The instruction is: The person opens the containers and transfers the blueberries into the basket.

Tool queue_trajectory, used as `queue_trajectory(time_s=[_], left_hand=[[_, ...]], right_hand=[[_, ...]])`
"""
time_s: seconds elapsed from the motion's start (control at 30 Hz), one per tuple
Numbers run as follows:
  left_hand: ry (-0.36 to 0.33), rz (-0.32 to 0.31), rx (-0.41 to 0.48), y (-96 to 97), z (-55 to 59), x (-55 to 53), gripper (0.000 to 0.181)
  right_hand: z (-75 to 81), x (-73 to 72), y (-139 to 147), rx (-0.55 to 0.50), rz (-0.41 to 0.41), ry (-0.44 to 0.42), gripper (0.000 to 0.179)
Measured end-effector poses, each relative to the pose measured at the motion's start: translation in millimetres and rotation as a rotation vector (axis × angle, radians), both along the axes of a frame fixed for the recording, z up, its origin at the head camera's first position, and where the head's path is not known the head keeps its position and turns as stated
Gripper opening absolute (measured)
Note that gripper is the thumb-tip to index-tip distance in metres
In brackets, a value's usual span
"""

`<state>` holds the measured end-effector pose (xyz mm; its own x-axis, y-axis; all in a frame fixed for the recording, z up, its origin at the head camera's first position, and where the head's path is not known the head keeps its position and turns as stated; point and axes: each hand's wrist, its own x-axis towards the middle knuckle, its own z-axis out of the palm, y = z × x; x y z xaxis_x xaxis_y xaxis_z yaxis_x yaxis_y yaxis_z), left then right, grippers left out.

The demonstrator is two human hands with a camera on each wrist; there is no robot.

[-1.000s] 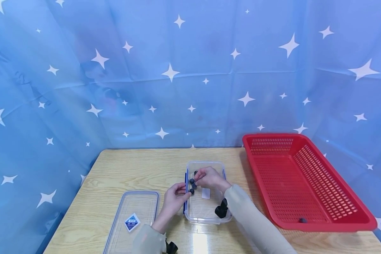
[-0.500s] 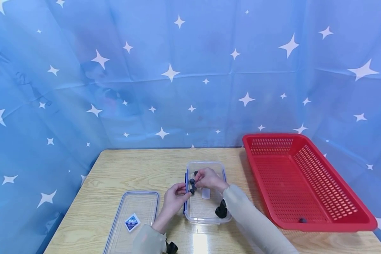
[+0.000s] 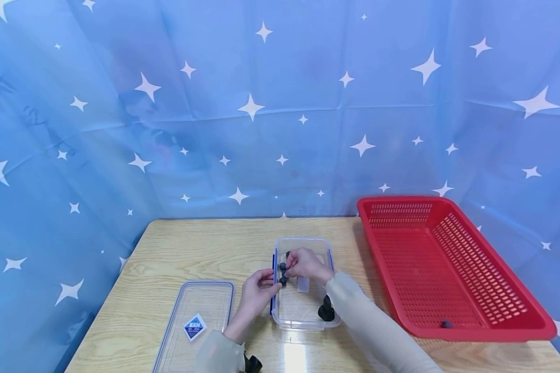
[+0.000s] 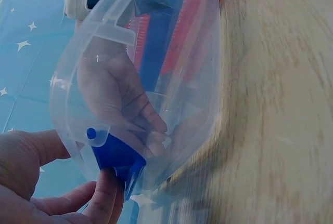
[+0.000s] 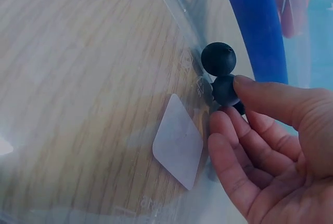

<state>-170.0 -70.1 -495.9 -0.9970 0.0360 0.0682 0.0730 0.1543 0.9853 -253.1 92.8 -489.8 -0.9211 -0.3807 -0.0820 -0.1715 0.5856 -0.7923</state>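
A clear plastic food container (image 3: 303, 325) with blue side latches stands on the table. Several blueberries (image 5: 218, 58) lie in a row along its left inner wall. My left hand (image 3: 254, 294) grips that left wall, its thumb at the rim and its fingers around the blue latch (image 4: 119, 156) outside. Inside the container, my right hand (image 5: 276, 141) pinches one dark blueberry (image 5: 225, 91) between thumb and fingertips, close beside another in the row. A white diamond-shaped label (image 5: 178, 142) shows at the container's bottom.
The container's clear lid (image 3: 214, 303), edged in blue with a diamond-shaped sticker (image 3: 195, 327), lies to the left. A large red perforated basket (image 3: 429, 264) stands at the right, with one blueberry (image 3: 446, 324) in its near corner. A starry blue curtain hangs behind.
My right hand has shifted slightly left along the row of blueberries, still inside the container. The left hand keeps its grip on the wall.
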Motion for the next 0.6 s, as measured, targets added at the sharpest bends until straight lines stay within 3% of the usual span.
queue_trajectory(time_s=[0.23, 0.5, 0.6], left_hand=[[-0.001, -0.001, 0.002, 0.1, 1.8, 0.7, 0.036], [-0.002, -0.008, -0.003, 3.2, 36.1, 14.6, 0.034], [-0.006, -0.008, -0.008, 3.9, 42.3, 17.7, 0.034]], right_hand=[[-0.2, -0.4, -0.2, 0.016, 0.015, 0.014, 0.01], [-0.4, 1.6, -0.5, 0.05, 0.075, 0.146, 0.011], [0.1, 2.0, -0.7, 0.061, 0.099, 0.178, 0.01]])
